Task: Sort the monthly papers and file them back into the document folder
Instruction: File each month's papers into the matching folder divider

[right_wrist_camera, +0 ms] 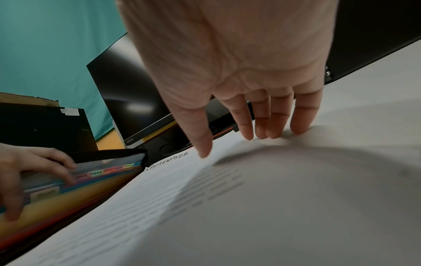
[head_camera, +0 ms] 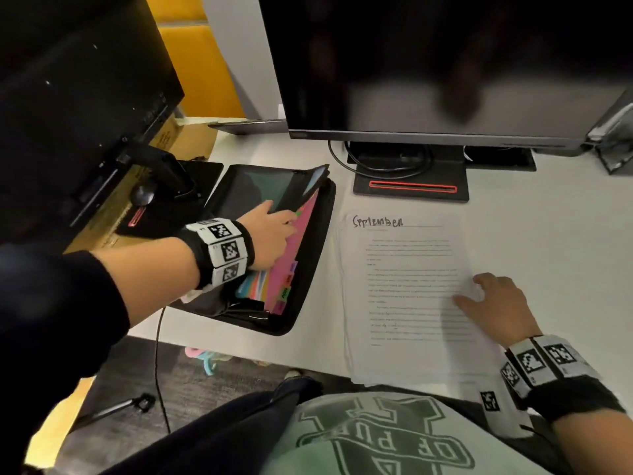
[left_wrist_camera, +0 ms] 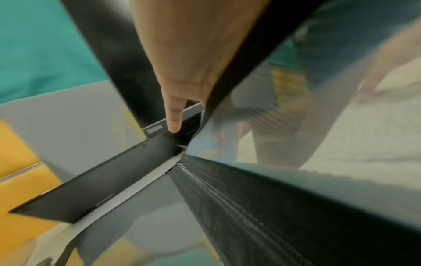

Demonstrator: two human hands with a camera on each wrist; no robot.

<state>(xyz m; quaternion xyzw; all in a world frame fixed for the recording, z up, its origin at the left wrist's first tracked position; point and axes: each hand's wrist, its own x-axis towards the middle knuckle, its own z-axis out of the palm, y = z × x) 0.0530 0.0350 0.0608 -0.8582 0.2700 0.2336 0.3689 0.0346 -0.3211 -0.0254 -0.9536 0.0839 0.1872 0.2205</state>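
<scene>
Presently — left hand point(head_camera: 270, 231) fingers curled into the document folder point(head_camera: 308, 269), parting its dividers point(head_camera: 291, 255); right hand point(head_camera: 496, 303) spread flat on the September papers point(head_camera: 404, 286).

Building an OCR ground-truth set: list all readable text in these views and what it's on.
"September": handwritten at the top of the top sheet of the paper stack.
"OF PU…": shirt, upside down, cut off.
Body print on that sheet: too small.
Folder divider tabs: blurred, unreadable.
Monitor bezel logo: blurred.
</scene>
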